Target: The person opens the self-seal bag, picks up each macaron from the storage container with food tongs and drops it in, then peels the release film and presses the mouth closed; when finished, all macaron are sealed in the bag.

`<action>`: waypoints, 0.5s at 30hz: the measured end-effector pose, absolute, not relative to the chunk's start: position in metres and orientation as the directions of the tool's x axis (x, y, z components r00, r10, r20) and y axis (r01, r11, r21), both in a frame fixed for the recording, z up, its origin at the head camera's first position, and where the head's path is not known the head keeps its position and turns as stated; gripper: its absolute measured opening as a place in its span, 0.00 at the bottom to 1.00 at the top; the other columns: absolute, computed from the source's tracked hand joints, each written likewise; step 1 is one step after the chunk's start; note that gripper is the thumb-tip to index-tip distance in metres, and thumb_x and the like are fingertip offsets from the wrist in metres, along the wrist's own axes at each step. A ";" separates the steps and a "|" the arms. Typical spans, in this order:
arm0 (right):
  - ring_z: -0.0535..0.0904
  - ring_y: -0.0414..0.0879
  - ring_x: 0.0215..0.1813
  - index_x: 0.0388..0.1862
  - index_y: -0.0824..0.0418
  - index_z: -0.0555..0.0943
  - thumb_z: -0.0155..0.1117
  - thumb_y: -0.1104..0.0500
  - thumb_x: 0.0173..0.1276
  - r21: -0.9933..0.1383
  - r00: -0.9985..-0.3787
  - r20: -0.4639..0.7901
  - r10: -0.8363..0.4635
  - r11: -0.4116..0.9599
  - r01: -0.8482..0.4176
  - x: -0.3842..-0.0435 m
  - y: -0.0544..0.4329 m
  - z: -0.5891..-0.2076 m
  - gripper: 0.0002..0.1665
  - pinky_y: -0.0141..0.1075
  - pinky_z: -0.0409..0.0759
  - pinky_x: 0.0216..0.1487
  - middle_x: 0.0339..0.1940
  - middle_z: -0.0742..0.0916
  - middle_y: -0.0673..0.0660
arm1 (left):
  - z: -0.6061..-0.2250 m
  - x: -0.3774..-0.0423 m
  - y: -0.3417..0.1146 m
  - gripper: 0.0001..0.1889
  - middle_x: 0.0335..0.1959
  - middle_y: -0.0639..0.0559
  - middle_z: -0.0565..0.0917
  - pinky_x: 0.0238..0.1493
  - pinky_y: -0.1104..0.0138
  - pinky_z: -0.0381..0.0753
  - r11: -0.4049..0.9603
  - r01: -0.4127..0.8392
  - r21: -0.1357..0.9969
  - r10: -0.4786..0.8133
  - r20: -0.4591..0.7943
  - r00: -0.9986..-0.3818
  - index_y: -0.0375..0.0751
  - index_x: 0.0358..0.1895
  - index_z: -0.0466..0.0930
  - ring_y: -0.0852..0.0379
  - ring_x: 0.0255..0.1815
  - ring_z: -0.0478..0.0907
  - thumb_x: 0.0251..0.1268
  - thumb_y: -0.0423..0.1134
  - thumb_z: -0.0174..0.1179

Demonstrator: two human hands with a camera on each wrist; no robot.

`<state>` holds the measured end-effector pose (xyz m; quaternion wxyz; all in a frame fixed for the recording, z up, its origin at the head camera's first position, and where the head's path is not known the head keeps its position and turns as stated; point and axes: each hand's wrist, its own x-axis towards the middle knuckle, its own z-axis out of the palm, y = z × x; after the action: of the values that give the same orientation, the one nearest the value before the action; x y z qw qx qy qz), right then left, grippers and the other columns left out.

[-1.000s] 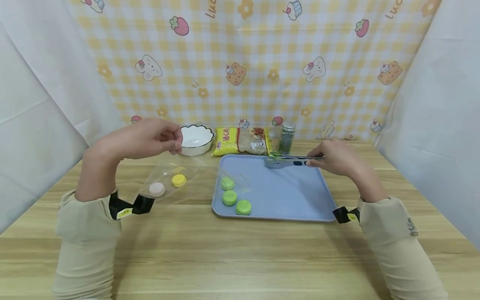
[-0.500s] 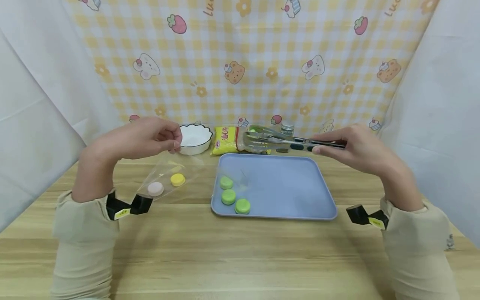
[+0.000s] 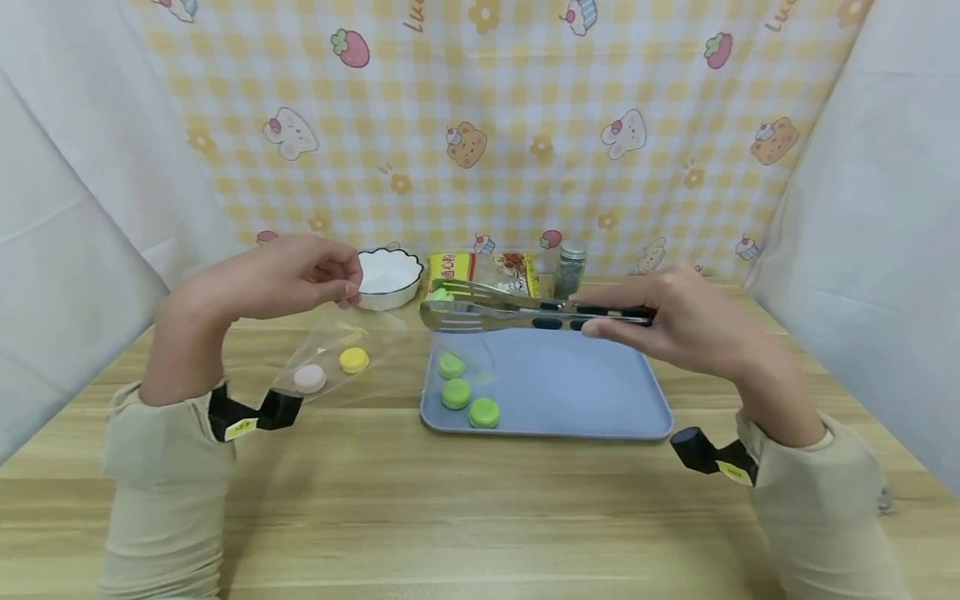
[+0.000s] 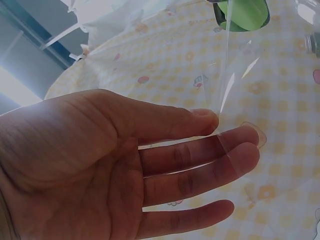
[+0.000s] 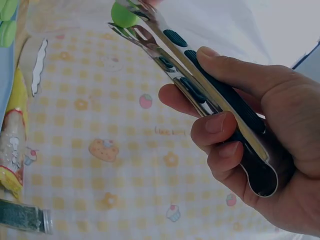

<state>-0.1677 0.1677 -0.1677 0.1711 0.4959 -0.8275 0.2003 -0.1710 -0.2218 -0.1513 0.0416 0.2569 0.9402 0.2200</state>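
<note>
My left hand (image 3: 288, 279) pinches the edge of a clear plastic bag (image 3: 326, 337) between thumb and fingers. A pale pink macaron (image 3: 310, 378) and a yellow macaron (image 3: 354, 360) show within the bag's outline in the head view. My right hand (image 3: 675, 321) grips metal tongs (image 3: 517, 315) by their black handles. Between the tong ends sits a green macaron (image 5: 122, 16), held above the tray's left back corner near the bag. Several more green macarons (image 3: 456, 393) lie on the left side of the blue tray (image 3: 570, 383).
Behind the tray stand a white scalloped bowl (image 3: 390, 279), a yellow food packet (image 3: 450, 267) and a glass jar of dark green bits (image 3: 571, 271). A checked cloth (image 3: 525, 183) hangs at the back, with white cloth on both sides.
My right hand has lifted the tongs with the green macaron off the back of the tray and carried them left toward the bag. My left hand has stayed in place, holding the bag.
</note>
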 end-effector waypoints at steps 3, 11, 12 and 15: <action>0.66 0.28 0.15 0.47 0.60 0.84 0.69 0.63 0.58 -0.172 -0.428 0.469 -0.773 0.396 -0.902 -0.168 0.162 -0.170 0.16 0.25 0.67 0.21 0.35 0.86 0.49 | -0.151 -0.171 -0.223 0.06 0.30 0.53 0.81 0.32 0.66 0.66 0.771 0.465 0.436 0.501 0.035 -0.865 0.39 0.32 0.72 0.59 0.35 0.78 0.67 0.28 0.47; 0.57 0.26 0.12 0.48 0.60 0.83 0.67 0.58 0.61 -0.164 -0.418 0.417 -0.807 0.386 -0.908 -0.166 0.150 -0.178 0.16 0.27 0.64 0.16 0.22 0.82 0.41 | -0.152 -0.172 -0.222 0.06 0.30 0.53 0.82 0.38 0.63 0.64 0.764 0.466 0.447 0.506 0.033 -0.862 0.38 0.32 0.72 0.59 0.36 0.79 0.67 0.28 0.47; 0.57 0.25 0.12 0.49 0.60 0.83 0.67 0.58 0.61 -0.168 -0.420 0.411 -0.809 0.386 -0.907 -0.166 0.148 -0.179 0.16 0.27 0.64 0.16 0.22 0.82 0.41 | -0.152 -0.172 -0.222 0.06 0.30 0.53 0.82 0.40 0.62 0.62 0.762 0.468 0.448 0.508 0.034 -0.860 0.38 0.31 0.72 0.59 0.36 0.79 0.67 0.27 0.47; 0.57 0.25 0.12 0.48 0.60 0.83 0.66 0.57 0.61 -0.171 -0.420 0.401 -0.814 0.385 -0.907 -0.166 0.145 -0.181 0.16 0.27 0.63 0.15 0.24 0.84 0.42 | -0.153 -0.172 -0.221 0.07 0.29 0.53 0.81 0.41 0.61 0.63 0.752 0.478 0.454 0.519 0.038 -0.854 0.38 0.31 0.71 0.58 0.35 0.78 0.67 0.27 0.47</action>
<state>-0.1655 0.1454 -0.1806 0.1266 0.5232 -0.8223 0.1843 -0.1725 -0.2213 -0.1528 0.0451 0.2666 0.9349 0.2300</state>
